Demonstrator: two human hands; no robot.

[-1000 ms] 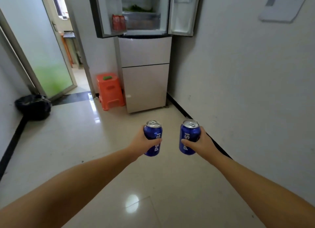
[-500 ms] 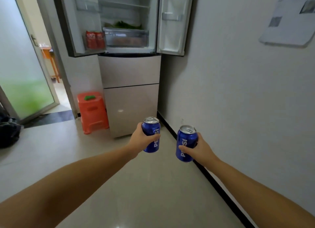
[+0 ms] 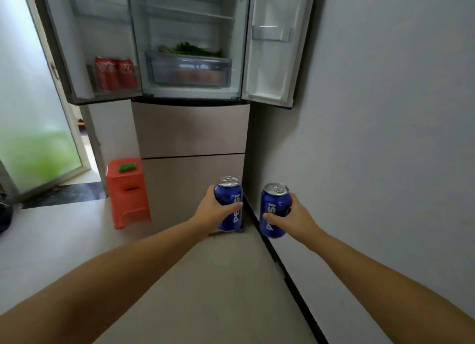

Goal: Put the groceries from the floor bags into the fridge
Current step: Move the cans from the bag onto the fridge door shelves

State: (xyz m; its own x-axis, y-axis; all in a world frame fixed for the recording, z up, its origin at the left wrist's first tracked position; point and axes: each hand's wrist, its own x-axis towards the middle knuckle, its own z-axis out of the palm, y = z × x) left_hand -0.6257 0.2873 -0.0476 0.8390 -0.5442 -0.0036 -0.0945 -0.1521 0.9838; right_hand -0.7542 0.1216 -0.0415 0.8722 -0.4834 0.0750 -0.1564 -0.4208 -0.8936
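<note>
Head view, facing an open fridge (image 3: 190, 127) set against the wall (image 3: 385, 138) on the right. The left hand (image 3: 210, 211) is wrapped around a blue can (image 3: 229, 202) marked PEPSI; the right hand (image 3: 295, 216) is wrapped around a second blue can (image 3: 274, 210) with the same lettering. Both cans stand upright, silver tops showing, held side by side but apart, in front of the fridge's closed lower drawers and above the floor (image 3: 205, 292). Both upper doors are swung wide. The left door (image 3: 84, 48) carries two red cans (image 3: 117, 72) standing together in its bottom shelf — the right door (image 3: 270, 48) shows a shelf rail higher up. Inside the main compartment, leafy greens (image 3: 190, 49) lie on top of a clear drawer (image 3: 189, 70); brownish items show through the drawer's front, too blurred to identify. An orange stool (image 3: 128, 192) stands just beside the fridge on its left, with a small green object (image 3: 126, 167) on its top. Further left, a frosted glass door (image 3: 33, 112) — open onto a passage.
</note>
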